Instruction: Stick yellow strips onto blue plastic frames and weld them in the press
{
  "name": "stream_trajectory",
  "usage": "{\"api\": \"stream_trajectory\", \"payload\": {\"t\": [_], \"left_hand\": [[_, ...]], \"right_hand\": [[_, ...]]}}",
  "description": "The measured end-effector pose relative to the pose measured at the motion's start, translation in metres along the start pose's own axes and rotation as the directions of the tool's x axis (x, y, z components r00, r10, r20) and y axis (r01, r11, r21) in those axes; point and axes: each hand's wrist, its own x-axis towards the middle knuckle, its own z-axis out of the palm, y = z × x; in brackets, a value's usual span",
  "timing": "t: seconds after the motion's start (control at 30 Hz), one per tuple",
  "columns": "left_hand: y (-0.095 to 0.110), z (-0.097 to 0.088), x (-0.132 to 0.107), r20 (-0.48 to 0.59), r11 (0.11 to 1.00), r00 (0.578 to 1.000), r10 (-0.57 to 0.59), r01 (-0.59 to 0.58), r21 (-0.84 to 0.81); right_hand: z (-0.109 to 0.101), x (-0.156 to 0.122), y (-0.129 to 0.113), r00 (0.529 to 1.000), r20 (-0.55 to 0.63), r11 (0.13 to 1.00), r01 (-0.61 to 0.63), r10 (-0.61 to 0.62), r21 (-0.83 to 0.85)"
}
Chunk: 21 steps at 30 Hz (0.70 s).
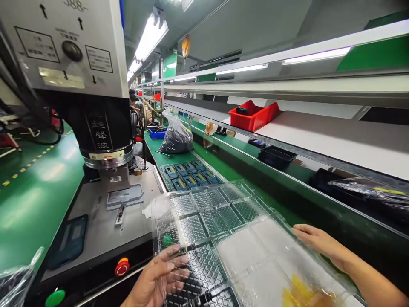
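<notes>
A large clear plastic tray (220, 221) with several compartments and a diamond-textured bottom is held tilted in front of me. My left hand (158, 273) grips its left edge, thumb on the near side and fingers seen through the plastic. On the opposite edge, my right hand (315, 243) has its fingers curled at the rim. White sheets and a yellow patch show through the tray's right part. Behind it on the green bench lies another tray holding several dark blue rectangular parts (180, 169).
An ultrasonic press (105, 128) stands at left, with a grey fixture (124, 196), a dark blue part (68, 238), a red button (122, 267) and a green button (55, 297). Farther off are a filled plastic bag (177, 138) and a red bin (252, 116) on the shelf.
</notes>
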Motion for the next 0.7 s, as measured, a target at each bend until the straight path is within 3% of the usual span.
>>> {"api": "stream_trajectory", "payload": {"t": [0.1, 0.2, 0.27, 0.33, 0.4, 0.47, 0.53, 0.6, 0.7], "left_hand": [[-0.001, 0.012, 0.007, -0.033, 0.999, 0.999, 0.034, -0.035, -0.032], [0.013, 0.033, 0.018, -0.052, 0.992, 0.993, 0.11, -0.113, -0.048], [0.026, 0.052, 0.029, -0.08, 0.979, 0.979, 0.185, -0.191, -0.076], [0.039, 0.075, 0.042, -0.106, 0.952, 0.956, 0.275, -0.286, -0.11], [0.049, 0.099, 0.057, -0.099, 0.923, 0.929, 0.356, -0.366, -0.119], [0.054, 0.122, 0.073, -0.113, 0.885, 0.895, 0.432, -0.445, -0.139], [0.055, 0.142, 0.09, -0.142, 0.85, 0.864, 0.484, -0.502, -0.159], [0.051, 0.154, 0.107, -0.149, 0.843, 0.856, 0.494, -0.514, -0.16], [0.04, 0.155, 0.128, -0.12, 0.879, 0.887, 0.446, -0.459, -0.129]], "right_hand": [[-0.002, 0.0, -0.033, 0.978, -0.06, 0.964, 0.187, -0.201, -0.187], [0.003, -0.03, -0.086, 0.877, -0.103, 0.873, 0.444, -0.47, -0.199], [0.008, -0.059, -0.124, 0.762, -0.088, 0.764, 0.625, -0.642, -0.162], [0.013, -0.087, -0.159, 0.579, -0.025, 0.577, 0.807, -0.815, -0.127], [0.02, -0.108, -0.187, 0.438, 0.059, 0.429, 0.895, -0.897, -0.119], [0.032, -0.119, -0.207, 0.331, 0.151, 0.313, 0.941, -0.932, -0.132], [0.051, -0.12, -0.219, 0.255, 0.24, 0.222, 0.962, -0.937, -0.158], [0.075, -0.11, -0.223, 0.256, 0.291, 0.191, 0.954, -0.922, -0.232], [0.11, -0.081, -0.214, 0.392, 0.287, 0.261, 0.877, -0.874, -0.403]]}}
